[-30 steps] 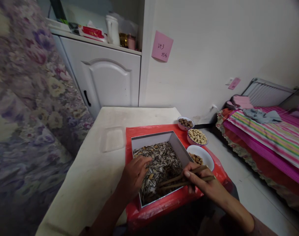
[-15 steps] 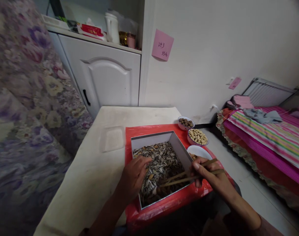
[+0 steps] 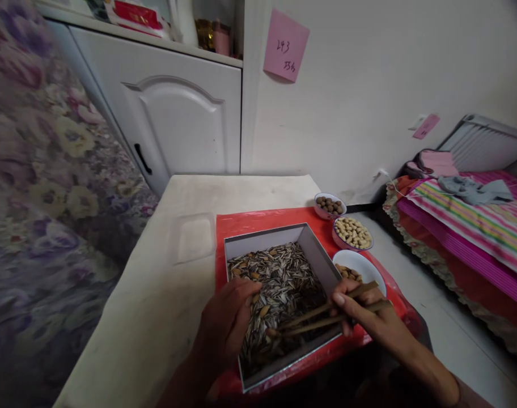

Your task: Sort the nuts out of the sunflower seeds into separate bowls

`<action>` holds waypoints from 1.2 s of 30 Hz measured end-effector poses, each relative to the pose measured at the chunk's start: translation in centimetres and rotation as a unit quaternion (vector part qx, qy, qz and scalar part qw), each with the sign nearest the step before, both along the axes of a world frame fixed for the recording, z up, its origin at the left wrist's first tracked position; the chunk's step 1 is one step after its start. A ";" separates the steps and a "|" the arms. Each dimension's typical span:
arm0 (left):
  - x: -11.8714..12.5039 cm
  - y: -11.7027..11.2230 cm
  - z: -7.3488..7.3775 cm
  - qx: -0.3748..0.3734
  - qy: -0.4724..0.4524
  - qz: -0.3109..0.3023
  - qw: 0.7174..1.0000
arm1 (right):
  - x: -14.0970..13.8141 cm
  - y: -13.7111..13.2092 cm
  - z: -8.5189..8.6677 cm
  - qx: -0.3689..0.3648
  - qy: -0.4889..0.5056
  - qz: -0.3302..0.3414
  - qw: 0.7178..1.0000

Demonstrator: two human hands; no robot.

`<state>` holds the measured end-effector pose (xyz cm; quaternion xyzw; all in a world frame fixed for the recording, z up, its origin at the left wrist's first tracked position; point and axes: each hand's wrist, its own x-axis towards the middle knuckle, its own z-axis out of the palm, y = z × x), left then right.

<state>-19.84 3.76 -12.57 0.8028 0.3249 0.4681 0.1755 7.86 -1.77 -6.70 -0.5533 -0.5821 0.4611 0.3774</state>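
My right hand (image 3: 364, 311) is closed around a pair of wooden chopsticks (image 3: 313, 320). Their tips reach down to the sunflower seeds (image 3: 284, 277) in an open grey-white box (image 3: 322, 255). A brownish nut-like piece (image 3: 272, 333) lies at the tips; whether it is pinched I cannot tell. Over the box's left wall extends my left hand (image 3: 228, 314), fingers apart and loosely bent above the seeds, holding nothing visible. Several almonds (image 3: 263, 311) are scattered among the seeds. A white bowl (image 3: 369, 266) with almonds stands just beyond my right hand.
Red plastic sheeting (image 3: 258, 217) lies under the box on a cream-covered table (image 3: 156, 300). Behind the white bowl are a bowl of peanuts (image 3: 352, 233) and a bowl of round brown nuts (image 3: 329, 205). A clear tray (image 3: 194, 238) sits left. A bed (image 3: 475, 226) is at right.
The view has tipped downward and closer. The chopsticks stay low in the box, their tips by the nut-like piece. More of the white bowl's almonds shows now.
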 end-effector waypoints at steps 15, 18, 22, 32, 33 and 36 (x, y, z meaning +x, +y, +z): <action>0.4 -0.1 0.5 -0.033 -0.002 0.006 0.999 | 0.0 0.4 -1.1 -0.012 0.019 -0.005 1.000; 0.4 -0.1 0.5 -0.031 -0.005 0.006 1.000 | 0.0 0.4 -1.2 -0.008 0.024 -0.006 1.000; 0.2 0.0 0.3 -0.030 0.001 -0.008 1.000 | 0.3 0.1 -0.9 0.002 0.029 -0.017 0.999; 0.1 0.5 0.0 0.008 0.012 -0.009 1.000 | 6.6 -2.5 1.8 0.112 0.104 -0.201 0.968; 0.1 0.5 0.0 0.008 0.017 -0.007 1.000 | 7.5 -3.1 2.4 0.130 0.109 -0.229 0.959; 0.1 0.7 -0.1 0.005 0.025 0.002 1.000 | 9.9 -5.1 4.0 0.186 0.091 -0.309 0.928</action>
